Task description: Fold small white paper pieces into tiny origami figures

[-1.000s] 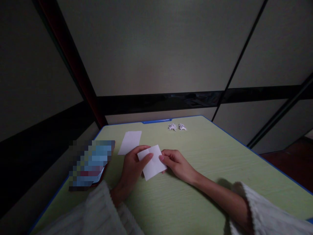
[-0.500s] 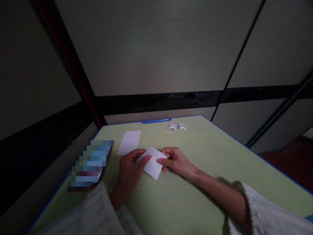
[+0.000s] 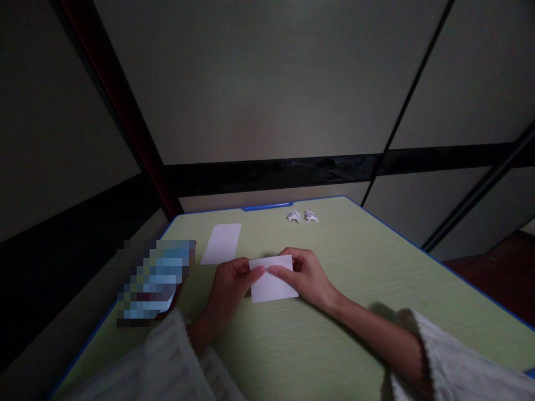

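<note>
A small white paper sheet (image 3: 272, 284) is held just above the pale green table (image 3: 343, 312) between both hands. My left hand (image 3: 229, 289) pinches its left upper edge with thumb and forefinger. My right hand (image 3: 307, 275) pinches the upper edge from the right, fingers curled behind the sheet. The sheet now lies square to me, long side across. Both wrists show white knitted sleeves.
A second white paper sheet (image 3: 221, 243) lies flat to the far left. Two small folded paper figures (image 3: 302, 216) sit near the table's far edge. A blurred-out dark red object (image 3: 152, 281) rests at the left edge. Walls close in behind the blue-rimmed table.
The held sheet has been turned from a tilted, diamond-like angle to level and square. Both hands shifted slightly to the right with it.
</note>
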A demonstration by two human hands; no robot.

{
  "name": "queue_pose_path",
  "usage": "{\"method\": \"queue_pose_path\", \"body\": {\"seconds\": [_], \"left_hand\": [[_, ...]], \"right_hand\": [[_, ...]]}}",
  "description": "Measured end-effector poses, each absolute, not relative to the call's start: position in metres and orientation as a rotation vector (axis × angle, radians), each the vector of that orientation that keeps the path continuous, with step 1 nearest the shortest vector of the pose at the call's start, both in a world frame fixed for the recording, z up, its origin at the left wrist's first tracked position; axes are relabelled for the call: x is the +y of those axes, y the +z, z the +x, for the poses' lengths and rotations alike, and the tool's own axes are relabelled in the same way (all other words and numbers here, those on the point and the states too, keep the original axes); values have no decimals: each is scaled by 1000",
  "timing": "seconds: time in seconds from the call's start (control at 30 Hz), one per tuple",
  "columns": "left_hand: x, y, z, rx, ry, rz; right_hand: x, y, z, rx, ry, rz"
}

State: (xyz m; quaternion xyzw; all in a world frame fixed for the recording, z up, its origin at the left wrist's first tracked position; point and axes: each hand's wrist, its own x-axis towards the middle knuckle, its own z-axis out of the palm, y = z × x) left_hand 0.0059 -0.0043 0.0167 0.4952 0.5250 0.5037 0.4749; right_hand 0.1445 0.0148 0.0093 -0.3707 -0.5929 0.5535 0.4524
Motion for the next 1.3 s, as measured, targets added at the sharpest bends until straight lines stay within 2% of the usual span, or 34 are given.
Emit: {"method": "queue_pose_path", "body": {"seconds": [0.27,0.6,0.7,0.87,1.0,1.1,1.3], "left_hand": [[0,12,2,1327,1352,1242],[-3,14,6,1157,1284,1108],[-2,11,6,1148,1305,1057],[-1,10,5,1093,1321,995],[-3,10,4,1047,1295,1034],[-3,10,3,1078,1281,1094],[-1,13,4,1116,1257,1158]], "right_hand": [[16,12,143,-1385,1534,-830],[15,8,148,-1558,1182,-918],[11,8,151,-1843,843,-876],[11,11,159,-2356,-64,-532],[14,14,161,-2458,-413,-388],[14,14,160,-2452,-396,-354],[12,8,159,-2236,131,-702]]}}
